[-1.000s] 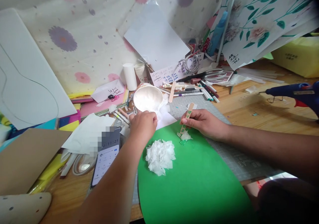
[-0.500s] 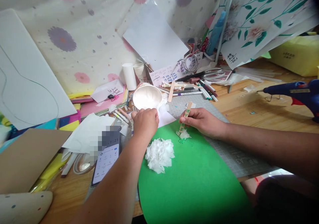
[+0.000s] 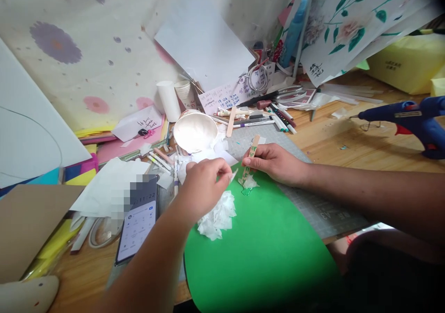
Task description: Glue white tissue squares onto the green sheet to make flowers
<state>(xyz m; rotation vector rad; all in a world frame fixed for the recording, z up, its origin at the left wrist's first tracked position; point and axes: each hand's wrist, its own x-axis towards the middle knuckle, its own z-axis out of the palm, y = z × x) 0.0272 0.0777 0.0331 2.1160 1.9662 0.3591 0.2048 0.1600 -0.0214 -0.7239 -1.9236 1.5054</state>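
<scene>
My left hand is closed with thumb and fingertips pinching a small scrap of white tissue paper, just above a ruffled white tissue cluster. That cluster sits on a green sheet, its upper part hidden by the hand. My right hand grips a wooden craft stick with green marks, held upright and tilted. At the stick's lower end is a piece of white tissue, touching the sheet beside a wet, shiny patch of glue.
A white paper bowl stands behind my left hand, with white scraps around it. Markers and another craft stick lie behind. A phone is at left, a blue glue gun at right. A grey cutting mat lies beneath.
My left hand has come away from the bowl's front toward the right and nearer, now showing a tissue scrap in its fingertips. My right hand keeps the stick at the glue patch. The view has shifted slightly.
</scene>
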